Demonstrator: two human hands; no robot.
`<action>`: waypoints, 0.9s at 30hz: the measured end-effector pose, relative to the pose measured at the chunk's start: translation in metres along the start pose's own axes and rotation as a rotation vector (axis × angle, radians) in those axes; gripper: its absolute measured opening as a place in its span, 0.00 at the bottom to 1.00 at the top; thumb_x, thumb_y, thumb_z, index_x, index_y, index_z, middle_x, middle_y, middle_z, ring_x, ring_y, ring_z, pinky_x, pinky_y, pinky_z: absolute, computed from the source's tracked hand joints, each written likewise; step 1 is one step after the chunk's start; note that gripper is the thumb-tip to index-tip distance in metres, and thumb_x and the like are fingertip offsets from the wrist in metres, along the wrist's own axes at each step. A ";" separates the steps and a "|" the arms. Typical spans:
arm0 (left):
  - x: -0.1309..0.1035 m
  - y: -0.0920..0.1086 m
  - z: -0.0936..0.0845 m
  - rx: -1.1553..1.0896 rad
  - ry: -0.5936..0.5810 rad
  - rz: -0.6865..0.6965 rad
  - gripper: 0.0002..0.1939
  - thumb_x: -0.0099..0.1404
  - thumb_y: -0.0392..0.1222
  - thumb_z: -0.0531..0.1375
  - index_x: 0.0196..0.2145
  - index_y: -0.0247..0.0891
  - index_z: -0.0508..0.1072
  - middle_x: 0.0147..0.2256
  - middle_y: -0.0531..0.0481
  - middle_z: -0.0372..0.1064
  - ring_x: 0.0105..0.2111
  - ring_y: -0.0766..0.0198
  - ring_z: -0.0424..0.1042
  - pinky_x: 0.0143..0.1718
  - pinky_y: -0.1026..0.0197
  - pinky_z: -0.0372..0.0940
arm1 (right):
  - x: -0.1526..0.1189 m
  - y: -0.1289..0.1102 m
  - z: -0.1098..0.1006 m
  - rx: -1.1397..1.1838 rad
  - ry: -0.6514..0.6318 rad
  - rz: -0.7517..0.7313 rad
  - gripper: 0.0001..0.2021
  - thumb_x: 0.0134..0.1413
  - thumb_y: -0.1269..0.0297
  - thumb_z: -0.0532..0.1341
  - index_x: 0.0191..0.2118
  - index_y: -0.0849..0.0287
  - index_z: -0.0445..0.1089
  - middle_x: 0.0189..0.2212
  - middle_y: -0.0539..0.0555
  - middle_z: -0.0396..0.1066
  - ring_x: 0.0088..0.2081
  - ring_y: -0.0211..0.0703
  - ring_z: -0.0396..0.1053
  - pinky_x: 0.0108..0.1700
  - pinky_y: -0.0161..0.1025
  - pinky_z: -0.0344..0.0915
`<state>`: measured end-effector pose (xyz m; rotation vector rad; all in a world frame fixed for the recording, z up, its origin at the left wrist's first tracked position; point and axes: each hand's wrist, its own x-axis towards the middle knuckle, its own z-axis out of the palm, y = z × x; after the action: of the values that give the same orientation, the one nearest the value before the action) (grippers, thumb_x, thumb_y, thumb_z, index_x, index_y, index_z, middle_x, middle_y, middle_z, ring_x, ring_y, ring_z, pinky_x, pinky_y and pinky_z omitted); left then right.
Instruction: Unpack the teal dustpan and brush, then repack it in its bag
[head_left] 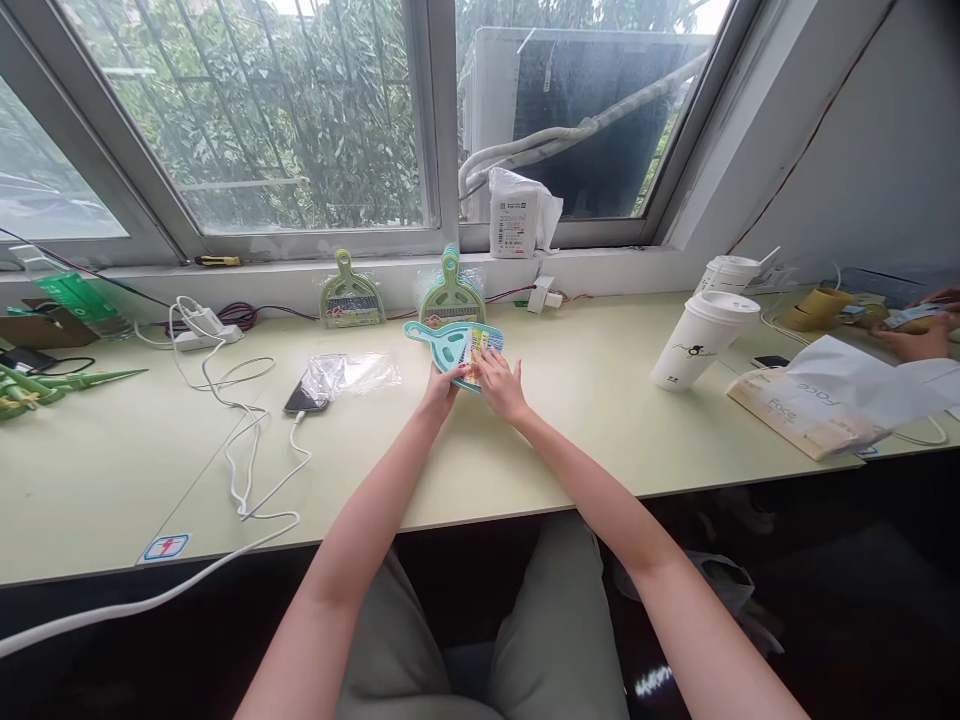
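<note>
A teal mini dustpan (448, 345) with a colourful label card (478, 342) and a bristled brush on it is held tilted over the table, its handle to the upper left. My left hand (444, 385) grips its lower edge, thumb on the front. Across the card lies my right hand (501, 382), fingers stretched flat and thumb apart. Just behind, against the wall below the sill, stand wrapped green and teal dustpan sets (452, 290). Another green dustpan set (350, 295) in clear wrap leans to their left.
Clear plastic wrap (367, 372) partly covers a phone (306, 395) with a white cable (255, 470). On the right are white cups (705, 340) and a tissue pack (810, 400). Another person's hand (919, 338) shows at far right. A white package (517, 215) sits on the sill.
</note>
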<state>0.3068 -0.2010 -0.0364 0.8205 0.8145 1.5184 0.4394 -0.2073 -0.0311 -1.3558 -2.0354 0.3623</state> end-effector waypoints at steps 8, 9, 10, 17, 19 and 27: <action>0.002 -0.002 -0.003 0.045 -0.033 0.022 0.28 0.44 0.28 0.64 0.44 0.40 0.66 0.38 0.51 0.73 0.41 0.60 0.73 0.47 0.55 0.68 | 0.002 0.002 -0.007 -0.086 0.142 0.045 0.23 0.65 0.50 0.42 0.52 0.47 0.69 0.59 0.54 0.61 0.59 0.52 0.54 0.57 0.55 0.51; 0.002 -0.001 -0.003 0.041 -0.050 0.026 0.29 0.43 0.29 0.65 0.44 0.40 0.66 0.39 0.51 0.73 0.42 0.59 0.73 0.47 0.55 0.67 | 0.003 0.003 -0.008 -0.069 0.160 0.066 0.22 0.64 0.50 0.43 0.51 0.48 0.70 0.59 0.54 0.61 0.59 0.52 0.54 0.57 0.55 0.52; 0.002 -0.001 -0.003 0.038 -0.069 0.029 0.29 0.43 0.29 0.66 0.45 0.40 0.67 0.40 0.50 0.73 0.43 0.58 0.73 0.48 0.54 0.67 | 0.004 0.005 -0.009 -0.039 0.186 0.097 0.21 0.64 0.50 0.45 0.50 0.48 0.71 0.59 0.54 0.60 0.59 0.53 0.53 0.57 0.56 0.52; -0.002 0.003 0.000 0.093 -0.143 0.044 0.32 0.43 0.31 0.67 0.48 0.40 0.66 0.43 0.48 0.73 0.48 0.53 0.71 0.51 0.50 0.66 | 0.013 0.021 -0.007 0.781 0.259 0.408 0.38 0.55 0.60 0.59 0.66 0.52 0.38 0.62 0.59 0.54 0.57 0.46 0.62 0.55 0.48 0.65; -0.004 0.004 0.001 0.101 -0.165 0.055 0.34 0.42 0.31 0.68 0.48 0.41 0.66 0.43 0.48 0.73 0.48 0.52 0.71 0.51 0.50 0.66 | 0.015 0.025 -0.006 1.060 0.153 0.486 0.34 0.54 0.64 0.60 0.64 0.52 0.44 0.56 0.58 0.64 0.52 0.44 0.68 0.51 0.47 0.70; -0.004 0.008 0.001 0.118 -0.189 0.033 0.36 0.41 0.31 0.69 0.50 0.40 0.67 0.42 0.46 0.73 0.48 0.51 0.71 0.51 0.49 0.66 | 0.017 0.025 -0.010 1.323 0.066 0.516 0.07 0.52 0.74 0.61 0.38 0.58 0.66 0.38 0.53 0.75 0.38 0.42 0.75 0.45 0.44 0.74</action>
<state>0.3042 -0.2053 -0.0289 1.0524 0.7588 1.4066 0.4596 -0.1826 -0.0314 -0.9013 -0.8803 1.5102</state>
